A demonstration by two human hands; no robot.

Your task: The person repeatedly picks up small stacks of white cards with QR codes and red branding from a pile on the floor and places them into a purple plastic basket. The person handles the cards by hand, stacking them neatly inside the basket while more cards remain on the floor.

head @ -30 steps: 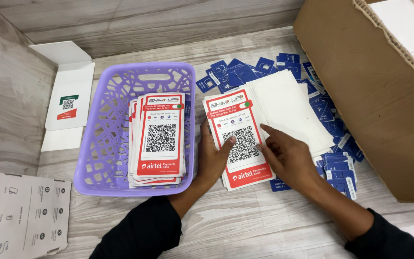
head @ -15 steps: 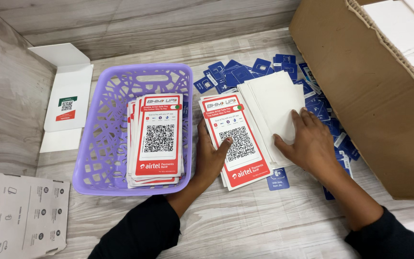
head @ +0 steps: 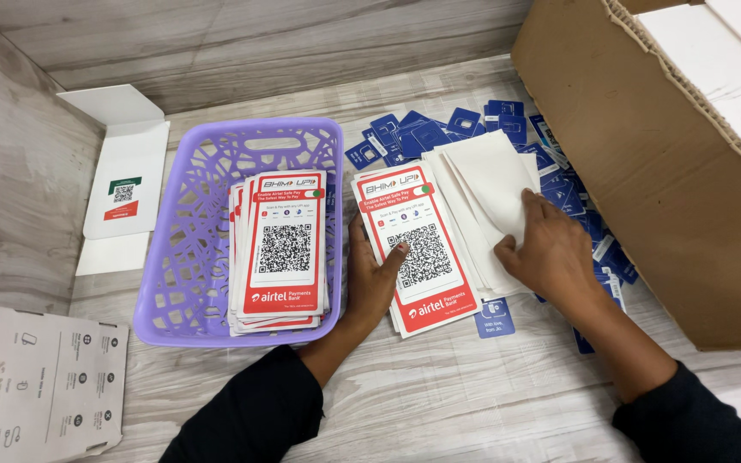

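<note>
My left hand [head: 373, 279] rests on the left edge of a stack of red-and-white code cards [head: 416, 249] lying on the wooden table, its thumb on the top card. My right hand [head: 552, 251] presses on a fan of blank white cards [head: 486, 193] just right of that stack, fingers curled over their lower edge. A second stack of the same red-and-white cards [head: 281, 250] lies inside a purple plastic basket [head: 190, 249] to the left. Many small blue cards [head: 426, 133] are scattered behind and under the white ones.
A large open cardboard box [head: 645, 163] stands at the right. A white folded leaflet [head: 126, 184] leans by the left wall. A white printed carton [head: 40, 381] sits at the lower left. One blue card [head: 496, 318] lies near the stack's lower edge.
My right hand moved from the red-and-white stack rightward onto the white cards and has curled its fingers over them. My left hand has stayed on the stack's left edge.
</note>
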